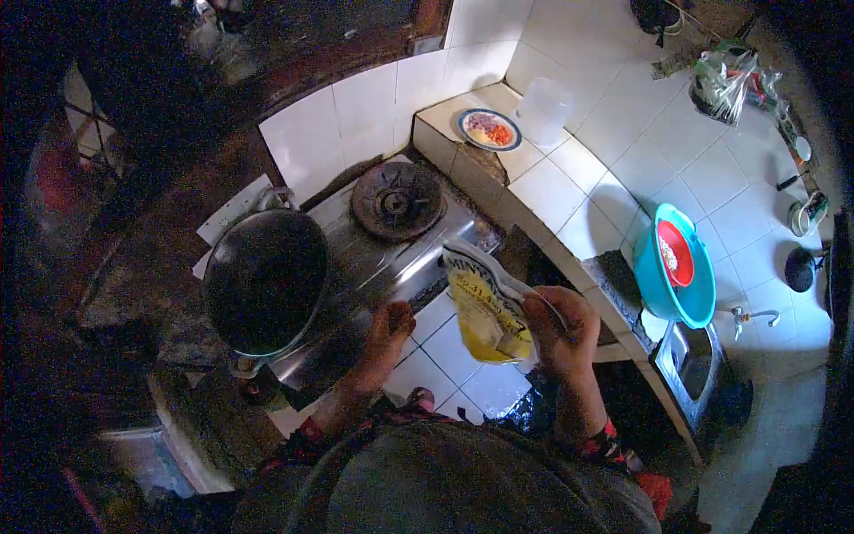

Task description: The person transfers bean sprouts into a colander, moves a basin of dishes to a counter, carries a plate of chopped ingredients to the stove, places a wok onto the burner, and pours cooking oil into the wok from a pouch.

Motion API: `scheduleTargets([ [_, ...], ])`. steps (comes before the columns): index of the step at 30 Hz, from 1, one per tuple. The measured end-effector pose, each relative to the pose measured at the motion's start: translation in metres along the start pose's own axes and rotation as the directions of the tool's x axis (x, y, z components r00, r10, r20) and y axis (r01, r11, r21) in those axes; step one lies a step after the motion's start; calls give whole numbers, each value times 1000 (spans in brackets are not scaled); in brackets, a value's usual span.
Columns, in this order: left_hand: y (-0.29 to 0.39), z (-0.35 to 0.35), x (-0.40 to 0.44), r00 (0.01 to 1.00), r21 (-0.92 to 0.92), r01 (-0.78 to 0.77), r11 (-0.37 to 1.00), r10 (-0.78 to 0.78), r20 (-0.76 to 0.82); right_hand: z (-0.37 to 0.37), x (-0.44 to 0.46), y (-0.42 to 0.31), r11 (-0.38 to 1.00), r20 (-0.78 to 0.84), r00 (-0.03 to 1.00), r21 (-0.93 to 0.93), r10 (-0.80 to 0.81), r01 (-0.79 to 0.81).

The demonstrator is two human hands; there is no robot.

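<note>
My right hand (560, 327) grips the upper right edge of a printed plastic pouch (491, 307), which hangs tilted in front of my body. Yellow contents show through its lower part. My left hand (387, 343) is a short way left of the pouch, apart from it, fingers curled together in shadow; whatever they hold, if anything, is hidden. Left of that hand, a large dark pan (267, 283) sits on the steel stove (427, 271). The stove's other burner (397, 201) is bare.
A plate of chopped vegetables (489, 130) and a translucent plastic container (544, 111) stand on the tiled ledge. Farther right, a turquoise basin (698, 280) holds a red bowl (673, 253), beside a steel sink (689, 365) and tap (752, 318). White floor tiles (427, 383) show below.
</note>
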State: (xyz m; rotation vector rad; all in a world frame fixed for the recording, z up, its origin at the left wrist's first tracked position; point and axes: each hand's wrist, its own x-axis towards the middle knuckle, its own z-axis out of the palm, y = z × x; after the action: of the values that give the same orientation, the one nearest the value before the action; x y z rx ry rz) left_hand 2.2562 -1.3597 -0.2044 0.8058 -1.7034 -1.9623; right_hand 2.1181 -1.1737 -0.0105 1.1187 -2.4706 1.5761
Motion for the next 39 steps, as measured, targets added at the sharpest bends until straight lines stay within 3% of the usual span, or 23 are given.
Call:
scheduleTargets([
  [2, 9, 8, -10, 991, -174, 133, 976, -125, 57, -8, 12, 34, 998, -7, 1000, -53, -28, 27],
  [5, -28, -4, -7, 980, -116, 197, 974, -194, 37, -14, 32, 58, 993, -47, 993, -33, 108, -109],
  [7, -73, -33, 0, 982, 223, -150, 963, 120, 143, -16, 47, 73, 977, -65, 975, 19, 212, -211],
  [9, -106, -55, -4, 994, 147, -76, 986, 63, 93, -17, 60, 87, 941, -61, 947, 153, 315, -303],
  [10, -120, -62, -12, 984, -105, 175, 979, -172, 35, -18, 65, 90, 938, -61, 945, 157, 322, -309],
  [11, -135, -70, -20, 917, -381, 359, 852, -398, -24, -19, 72, 92, 936, -60, 943, 159, 328, -315],
  [12, -154, -85, -25, 859, -491, 415, 766, -508, -67, -20, 81, 95, 935, -60, 942, 160, 330, -317],
  [15, -216, -134, -43, 731, -565, 460, 685, -653, -197, -18, 105, 120, 929, -81, 949, 244, 305, -277],
  [18, -256, -165, -59, 599, -632, 447, 633, -736, -315, -13, 139, 118, 828, -44, 916, 447, 398, -339],
  [19, -262, -170, -61, 569, -647, 437, 624, -750, -339, -13, 154, 111, 900, -73, 927, 279, 369, -336],
  [22, -274, -182, -55, 517, -678, 407, 613, -766, -382, -1, 197, 111, 907, -88, 935, 289, 343, -306],
  [25, -280, -184, -49, 497, -693, 389, 607, -772, -396, 11, 243, 159, 942, -68, 975, 279, 214, -187],
  [30, -279, -184, -35, 461, -714, 351, 606, -776, -432, 22, 341, 162, 814, -109, 943, 542, 315, -209],
  [34, -272, -169, -30, 413, -733, 317, 602, -784, -464, 37, 441, 185, 774, -203, 958, 633, 204, -31],
  [39, -263, -155, -24, 352, -756, 245, 607, -782, -514, 75, 560, 210, 735, -270, 951, 674, 153, 72],
])
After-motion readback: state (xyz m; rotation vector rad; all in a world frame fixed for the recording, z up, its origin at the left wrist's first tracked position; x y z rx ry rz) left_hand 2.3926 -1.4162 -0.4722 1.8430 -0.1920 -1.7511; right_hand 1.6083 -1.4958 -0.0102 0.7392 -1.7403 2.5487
